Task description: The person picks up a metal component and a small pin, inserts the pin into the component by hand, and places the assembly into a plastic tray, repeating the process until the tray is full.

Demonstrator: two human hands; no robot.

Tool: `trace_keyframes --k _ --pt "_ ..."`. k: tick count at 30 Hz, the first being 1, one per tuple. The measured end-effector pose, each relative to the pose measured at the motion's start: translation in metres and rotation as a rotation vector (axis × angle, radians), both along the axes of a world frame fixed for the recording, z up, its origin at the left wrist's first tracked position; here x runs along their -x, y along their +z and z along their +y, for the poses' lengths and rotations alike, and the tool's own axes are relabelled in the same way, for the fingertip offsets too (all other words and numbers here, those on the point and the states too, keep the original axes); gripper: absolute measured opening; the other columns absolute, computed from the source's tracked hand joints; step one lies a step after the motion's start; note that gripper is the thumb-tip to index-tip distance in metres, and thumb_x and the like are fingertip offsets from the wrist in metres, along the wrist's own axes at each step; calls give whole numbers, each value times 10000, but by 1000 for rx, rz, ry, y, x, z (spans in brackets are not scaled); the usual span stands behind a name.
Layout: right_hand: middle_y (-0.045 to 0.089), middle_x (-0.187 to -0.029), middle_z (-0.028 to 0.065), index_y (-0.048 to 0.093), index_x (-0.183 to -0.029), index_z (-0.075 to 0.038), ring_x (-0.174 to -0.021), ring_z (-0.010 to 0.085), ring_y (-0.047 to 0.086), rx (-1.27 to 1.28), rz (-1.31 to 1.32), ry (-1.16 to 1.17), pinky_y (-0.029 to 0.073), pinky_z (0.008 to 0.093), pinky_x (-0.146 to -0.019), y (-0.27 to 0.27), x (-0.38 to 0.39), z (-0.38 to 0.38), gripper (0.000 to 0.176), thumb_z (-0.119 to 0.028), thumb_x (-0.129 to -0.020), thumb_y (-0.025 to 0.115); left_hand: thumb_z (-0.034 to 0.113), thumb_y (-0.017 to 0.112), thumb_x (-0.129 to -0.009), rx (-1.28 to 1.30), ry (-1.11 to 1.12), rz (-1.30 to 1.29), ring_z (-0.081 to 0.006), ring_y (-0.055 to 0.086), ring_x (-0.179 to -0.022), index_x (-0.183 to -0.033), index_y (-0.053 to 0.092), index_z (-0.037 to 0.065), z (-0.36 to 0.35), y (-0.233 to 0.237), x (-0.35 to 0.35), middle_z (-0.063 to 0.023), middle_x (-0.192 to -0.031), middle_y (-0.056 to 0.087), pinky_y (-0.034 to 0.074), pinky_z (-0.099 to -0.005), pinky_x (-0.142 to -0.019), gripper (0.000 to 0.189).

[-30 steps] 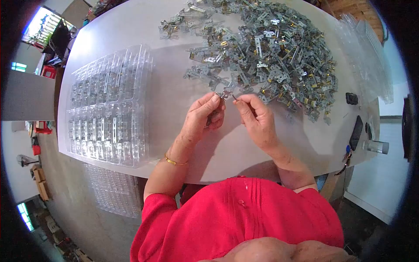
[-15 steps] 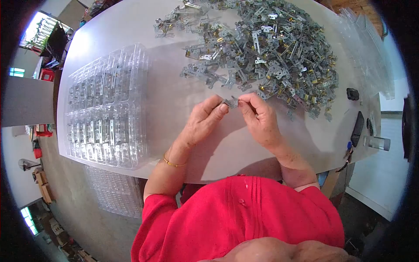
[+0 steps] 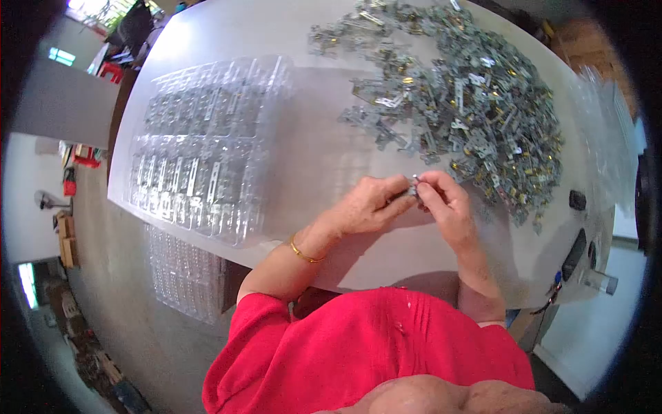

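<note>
Between my two hands, near the lower edge of the big pile of metal parts [image 3: 476, 103], is a small metal part [image 3: 414, 186]. My left hand [image 3: 376, 201] pinches it from the left, with a gold bangle on that wrist. The fingers of my right hand [image 3: 445, 203] close on its other side, and the fingertips of both hands nearly touch. Much of the small part is hidden by the fingers. To the left lies a clear plastic tray [image 3: 265, 148] with rows of metal parts in its compartments.
Clear plastic bags [image 3: 603, 138] lie at the table's right edge. Below them are a small black object [image 3: 578, 200], a dark long object [image 3: 574, 254], pliers [image 3: 554, 290] and a clear cylinder [image 3: 600, 281]. More clear trays [image 3: 186, 276] are stacked below the table's left edge.
The head view has shifted, so the tray and pile appear further right. My hands have come closer together around the small part, which shows less between the fingers.
</note>
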State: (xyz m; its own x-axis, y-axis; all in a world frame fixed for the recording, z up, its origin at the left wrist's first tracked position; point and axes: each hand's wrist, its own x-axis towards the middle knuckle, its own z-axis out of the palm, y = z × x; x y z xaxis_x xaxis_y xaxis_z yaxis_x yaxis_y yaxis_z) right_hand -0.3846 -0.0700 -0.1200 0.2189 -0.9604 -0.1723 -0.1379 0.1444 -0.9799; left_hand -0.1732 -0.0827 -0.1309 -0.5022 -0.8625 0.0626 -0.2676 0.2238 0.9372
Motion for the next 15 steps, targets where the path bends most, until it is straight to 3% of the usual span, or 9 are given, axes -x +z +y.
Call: trace_keyframes --k 3,7,10,15 --pt "667 -1026 3 639 -1148 -24 -933 69 616 226 -99 -93 507 236 -821 -6 -9 0 136 -103 -1040 615 216 672 -965 179 -63 -2 -316 515 -588 -948 578 13 -1 -6 2 -192 -712 567 441 -415 -572 225" --pt "682 -1050 18 633 -1147 -8 -981 72 605 345 -182 -201 497 243 -867 -3 -11 -2 132 -87 -1045 606 193 707 -946 115 83 -30 -313 590 -577 -947 595 19 4 0 4 -178 -681 579 458 -414 -556 207" --pt "689 -1030 22 640 -1141 -9 -937 75 625 208 -163 -141 515 245 -838 -2 -11 0 136 -100 -1043 613 176 715 -940 113 197 -63 -305 619 -590 -951 613 15 1 -7 2 -174 -678 592 470 -401 -552 191" --pt "701 -977 19 655 -1137 -15 -839 88 664 181 -147 -111 554 256 -765 -7 -11 -1 155 -131 -1036 632 183 738 -910 175 190 -25 -271 640 -624 -1003 630 -3 3 -6 4 -167 -715 627 496 -382 -579 234"
